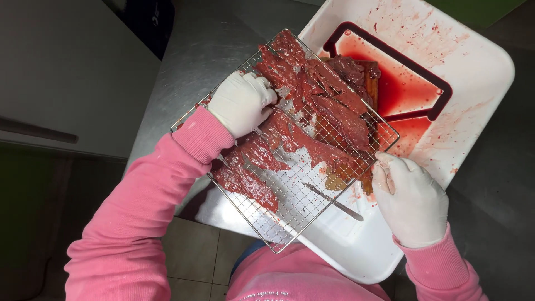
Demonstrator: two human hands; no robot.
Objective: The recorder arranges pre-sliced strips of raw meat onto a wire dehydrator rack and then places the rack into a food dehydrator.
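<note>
— So, what have your hands got?

— My left hand (241,103), in a white glove, is pressed down on the wire rack (290,195), fingers curled onto the raw meat strips (312,111) near the rack's far left edge; it lies on the meat, but I cannot tell if it grips a strip. My right hand (411,198), gloved too, pinches the rack's right edge between fingertips and thumb, clasping the wire.

— And the rack itself?

— It sits tilted as a diamond over the white tray (479,72), its near corner jutting past the tray's near rim. Red strips cover the far and left parts of the mesh; the near right part is bare wire.

— What lies under it?

— A knife (334,202) rests on the tray floor, seen through the mesh, just left of my right hand. Beyond the rack a brown board (372,83) with more meat sits partly under the far corner. Red juice (404,89) pools in the tray's sunken channel, far right, with splashes across the white plastic.

— And around the tray?

— It stands on a steel table (206,50), grey and dull, overhanging the near edge. A pale cabinet (67,67) is on the left, tiled floor (195,251) below, between my pink sleeves (139,206).
</note>
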